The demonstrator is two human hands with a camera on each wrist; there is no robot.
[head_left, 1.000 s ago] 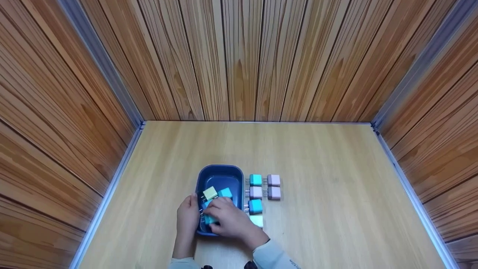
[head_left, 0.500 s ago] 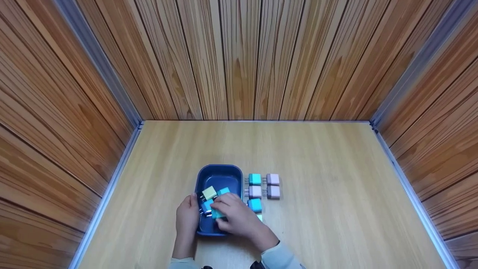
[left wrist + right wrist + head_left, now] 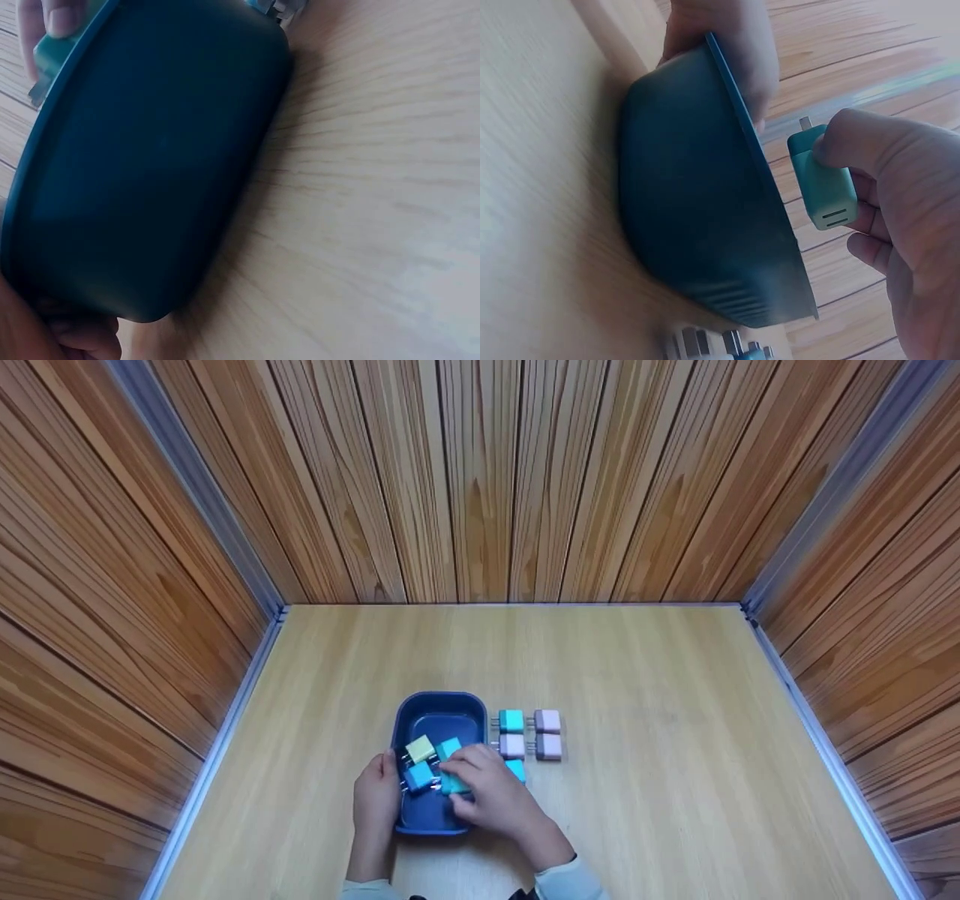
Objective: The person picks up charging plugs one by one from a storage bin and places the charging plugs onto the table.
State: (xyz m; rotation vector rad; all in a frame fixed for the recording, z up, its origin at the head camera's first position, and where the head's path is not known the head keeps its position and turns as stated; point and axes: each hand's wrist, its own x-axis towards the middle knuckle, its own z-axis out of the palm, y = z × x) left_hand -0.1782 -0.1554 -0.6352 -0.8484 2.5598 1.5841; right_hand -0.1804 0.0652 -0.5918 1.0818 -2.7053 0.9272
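A dark blue plastic tray (image 3: 441,718) stands on the table at the front. My left hand (image 3: 377,795) holds its left side, thumb at the rim. Above the tray, my right hand (image 3: 495,795) pinches a teal charger plug (image 3: 825,184) between thumb and fingers; the right wrist view shows its metal prong and two port slots, over the rim. Inside the tray lie a yellow charger plug (image 3: 420,748), a blue charger plug (image 3: 418,775) and another teal charger plug (image 3: 449,747), partly behind the right fingers.
Right of the tray, chargers lie in two columns: a teal one (image 3: 511,721) and a lilac one (image 3: 512,746) near it, two lilac ones (image 3: 547,721) farther right. A blue-teal one (image 3: 515,770) is partly covered by my right hand. Wood-panelled walls (image 3: 480,510) enclose the table.
My right hand has moved right across the tray with the teal charger plug, uncovering the blue one. The pale green charger outside the tray is now hidden behind that hand. The left hand stays put.
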